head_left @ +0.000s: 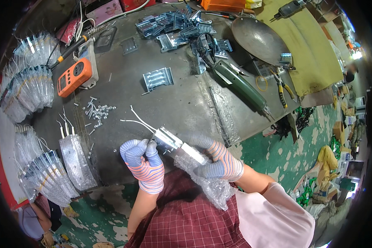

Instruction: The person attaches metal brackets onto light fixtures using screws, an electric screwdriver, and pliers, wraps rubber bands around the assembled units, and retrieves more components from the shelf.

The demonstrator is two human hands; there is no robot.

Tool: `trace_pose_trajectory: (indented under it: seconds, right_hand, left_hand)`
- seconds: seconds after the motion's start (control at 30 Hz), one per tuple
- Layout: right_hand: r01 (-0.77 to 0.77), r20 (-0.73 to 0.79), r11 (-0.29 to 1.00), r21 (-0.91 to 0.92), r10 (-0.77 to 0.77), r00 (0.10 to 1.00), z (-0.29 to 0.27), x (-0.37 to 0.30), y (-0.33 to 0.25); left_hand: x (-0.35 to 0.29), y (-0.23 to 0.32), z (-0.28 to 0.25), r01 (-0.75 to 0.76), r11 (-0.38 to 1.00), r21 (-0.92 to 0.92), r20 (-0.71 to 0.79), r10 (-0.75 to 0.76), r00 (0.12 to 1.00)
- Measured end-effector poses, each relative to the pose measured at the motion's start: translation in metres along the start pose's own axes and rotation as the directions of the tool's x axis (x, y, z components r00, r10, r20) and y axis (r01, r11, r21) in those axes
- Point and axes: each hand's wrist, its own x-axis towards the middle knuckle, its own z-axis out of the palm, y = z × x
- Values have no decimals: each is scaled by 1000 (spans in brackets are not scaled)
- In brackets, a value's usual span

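Both hands wear striped knit gloves. My right hand [221,161] is closed around a bubble-wrapped part [206,180] held slantwise above my lap. A metal bracket [168,139] sits at the upper end of that part, and two white wires [140,119] stick out past it to the left. My left hand [144,162] is closed in a pinch right beside the bracket's end; whatever its fingertips hold is hidden. Beyond the hands, a single loose bracket [158,78] lies on the grey table [128,95].
Small screws and nuts [98,112] lie left of the hands. Bubble-wrapped bundles [49,173] line the left edge. An orange meter [74,77], a bracket pile [173,25], a green electric screwdriver [240,84], pliers [282,90] and a metal bowl [258,39] occupy the table.
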Motion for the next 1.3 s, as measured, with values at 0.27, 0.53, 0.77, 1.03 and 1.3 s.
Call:
trace_pose_trajectory:
  seconds: [0.27,0.53,0.77,1.03,1.3]
  right_hand:
    - [31,-71,988,-153,-43,997,7,-5,16]
    - [338,-95,671,-660,-521,848,18,-6,64]
    - [463,355,122,-878,-483,800,-33,10,3]
    - [-416,-216,-327,-849,-502,837,-130,8,-86]
    - [287,-505,949,-129,-312,805,-85,-19,-87]
  left_hand:
    - [8,35,6,753,520,-404,335,-681,651]
    - [-25,29,12,249,964,-93,215,-225,950]
    - [-19,23,9,51,998,-36,233,-41,972]
    - [-28,17,6,61,997,-48,249,-47,967]
    - [-30,16,9,47,997,-53,208,-35,978]
